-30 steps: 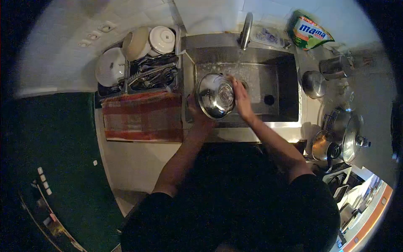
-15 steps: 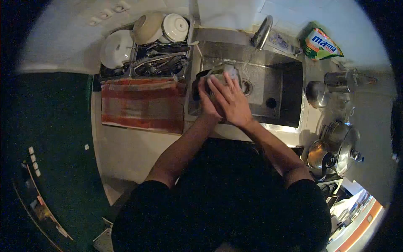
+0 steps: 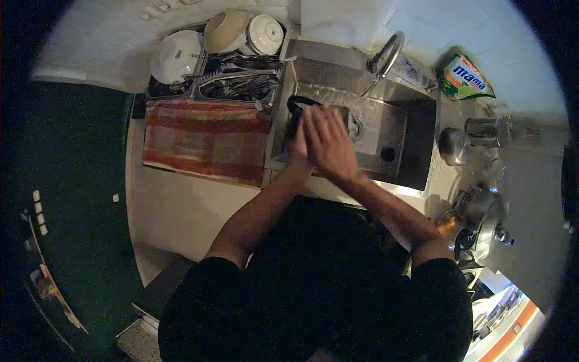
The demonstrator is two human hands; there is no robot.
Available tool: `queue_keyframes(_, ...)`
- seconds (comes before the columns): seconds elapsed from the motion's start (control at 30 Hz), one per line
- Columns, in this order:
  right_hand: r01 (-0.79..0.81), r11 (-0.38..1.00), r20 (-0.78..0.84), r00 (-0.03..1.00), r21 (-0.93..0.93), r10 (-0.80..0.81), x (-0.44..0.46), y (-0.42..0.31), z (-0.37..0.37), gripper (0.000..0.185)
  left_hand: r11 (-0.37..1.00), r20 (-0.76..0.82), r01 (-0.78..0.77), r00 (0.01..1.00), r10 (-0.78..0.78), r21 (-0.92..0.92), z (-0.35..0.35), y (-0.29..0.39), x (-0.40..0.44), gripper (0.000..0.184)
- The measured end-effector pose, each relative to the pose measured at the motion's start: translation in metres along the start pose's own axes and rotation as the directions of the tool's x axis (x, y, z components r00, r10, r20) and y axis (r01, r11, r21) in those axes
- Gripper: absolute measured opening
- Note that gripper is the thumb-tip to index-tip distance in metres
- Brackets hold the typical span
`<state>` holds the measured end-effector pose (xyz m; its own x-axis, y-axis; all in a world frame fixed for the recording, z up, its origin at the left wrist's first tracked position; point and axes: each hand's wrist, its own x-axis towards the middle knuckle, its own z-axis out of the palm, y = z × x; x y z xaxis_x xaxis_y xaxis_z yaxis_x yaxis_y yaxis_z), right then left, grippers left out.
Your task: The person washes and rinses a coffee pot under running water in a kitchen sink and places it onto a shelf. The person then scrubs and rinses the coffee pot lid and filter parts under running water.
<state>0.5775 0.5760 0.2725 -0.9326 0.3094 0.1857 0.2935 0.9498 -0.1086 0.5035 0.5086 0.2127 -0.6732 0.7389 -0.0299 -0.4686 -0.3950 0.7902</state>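
Over the left part of the steel sink, a glass pot (image 3: 344,114) with a black handle (image 3: 294,104), like a coffee carafe, is tilted and largely covered by my hands. My left hand (image 3: 300,151) is closed on its near left side; most of those fingers are hidden. Across the top, my right hand (image 3: 330,140) lies with its fingers stretched out flat on the pot, a little blurred and overlapping the left. Whether anything is under the right palm, I cannot tell. Water runs from the curved tap (image 3: 389,54) behind them.
The sink (image 3: 416,139) has its drain beside the pot. Left stand a dish rack (image 3: 194,90) with bowls and cutlery and a striped red cloth (image 3: 205,142). A detergent pouch (image 3: 467,78), a steel cup (image 3: 453,145) and a lidded pot (image 3: 487,232) are on the right.
The pot has turned, so its black handle now shows at the upper left and less glass is visible. My right hand's fingers have come closer together. The camera view has shifted slightly.
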Motion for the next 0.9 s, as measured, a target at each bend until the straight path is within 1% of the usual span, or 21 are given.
queue_keyframes(0.03,0.065,0.998,0.001,0.998,0.017,-0.065,-0.008,-0.008,-0.002,0.068,0.991,-0.023,0.099,0.995,-0.101,-0.085,-0.003,0.001,0.003,0.06)
queue_keyframes(0.07,0.106,0.987,0.004,0.994,0.12,-0.108,-0.017,-0.011,0.002,0.077,0.966,-0.037,0.193,0.979,-0.202,-0.172,-0.008,0.001,0.008,0.061)
queue_keyframes(0.1,0.107,0.99,0.031,0.993,0.089,-0.11,-0.026,-0.01,0.002,0.078,0.924,-0.042,0.28,0.953,-0.301,-0.258,-0.013,0.001,0.014,0.063)
queue_keyframes(0.17,0.109,0.994,0.084,0.99,0.029,-0.111,-0.042,-0.003,0.0,0.081,0.798,-0.026,0.432,0.873,-0.487,-0.421,-0.023,-0.003,0.024,0.065)
queue_keyframes(0.2,0.049,0.981,0.106,0.992,0.187,-0.069,-0.05,0.003,0.002,0.083,0.833,-0.115,0.41,0.87,-0.479,-0.371,-0.025,-0.009,0.027,0.071)
queue_keyframes(0.27,-0.018,0.992,0.062,0.998,0.125,0.011,-0.062,0.013,0.009,0.075,0.88,-0.159,0.398,0.881,-0.445,-0.258,0.0,0.02,0.011,0.062)
queue_keyframes(0.3,-0.055,0.994,0.038,0.998,0.092,0.052,-0.066,0.016,0.011,0.071,0.82,-0.106,0.45,0.852,-0.513,-0.353,0.003,0.023,0.013,0.06)
queue_keyframes(0.33,-0.104,0.973,-0.027,0.993,0.204,0.112,-0.065,0.015,0.008,0.065,0.747,-0.052,0.5,0.816,-0.576,-0.439,0.006,0.026,0.015,0.059)
queue_keyframes(0.4,-0.123,0.934,-0.153,0.971,0.335,0.183,-0.069,0.013,0.01,0.062,0.896,-0.103,0.337,0.92,-0.379,-0.29,0.027,0.036,-0.004,0.065)
queue_keyframes(0.43,-0.124,0.908,-0.213,0.951,0.4,0.224,-0.07,0.013,0.011,0.061,0.895,-0.117,0.332,0.918,-0.379,-0.297,0.029,0.034,-0.004,0.066)
queue_keyframes(0.47,-0.095,0.919,-0.27,0.94,0.382,0.209,-0.069,0.014,0.008,0.056,0.895,-0.131,0.326,0.916,-0.379,-0.305,0.03,0.032,-0.004,0.067)
queue_keyframes(0.53,-0.136,0.865,-0.378,0.859,0.483,0.346,-0.073,0.019,0.017,0.054,0.743,-0.136,0.461,0.8,-0.585,-0.486,0.008,0.008,0.015,0.065)
queue_keyframes(0.57,-0.148,0.832,-0.423,0.806,0.534,0.415,-0.072,0.019,0.017,0.052,0.731,-0.102,0.433,0.822,-0.561,-0.528,0.001,0.0,0.013,0.064)
queue_keyframes(0.6,-0.199,0.781,-0.467,0.705,0.592,0.534,-0.073,0.021,0.013,0.046,0.714,-0.068,0.408,0.842,-0.536,-0.569,-0.005,-0.009,0.009,0.064)
queue_keyframes(0.63,-0.258,0.689,-0.377,0.682,0.677,0.626,-0.079,0.024,0.025,0.043,0.693,-0.032,0.387,0.86,-0.509,-0.609,-0.008,-0.013,0.008,0.063)
queue_keyframes(0.67,-0.312,0.583,-0.279,0.65,0.75,0.707,-0.089,0.029,0.047,0.04,0.656,0.116,0.433,0.876,-0.469,-0.618,-0.009,-0.012,0.008,0.065)
queue_keyframes(0.7,-0.361,0.463,-0.173,0.607,0.81,0.776,-0.095,0.031,0.059,0.037,0.656,0.134,0.435,0.879,-0.457,-0.617,-0.006,-0.012,0.008,0.067)
queue_keyframes(0.73,-0.335,0.124,0.085,0.544,0.934,0.835,-0.094,0.03,0.06,0.025,0.655,0.156,0.441,0.881,-0.448,-0.613,-0.003,-0.012,0.007,0.068)
queue_keyframes(0.8,-0.545,0.139,0.234,0.557,0.827,0.797,-0.088,0.034,0.042,0.021,0.661,0.207,0.483,0.867,-0.454,-0.574,-0.011,-0.016,0.001,0.071)
queue_keyframes(0.83,-0.529,0.114,0.255,0.573,0.841,0.779,-0.09,0.05,0.077,0.023,0.667,0.237,0.515,0.852,-0.467,-0.539,-0.021,-0.02,-0.005,0.073)
queue_keyframes(0.9,-0.499,0.062,0.296,0.604,0.864,0.74,-0.094,0.08,0.147,0.031,0.576,0.35,0.611,0.788,-0.507,-0.543,-0.044,-0.036,-0.008,0.074)
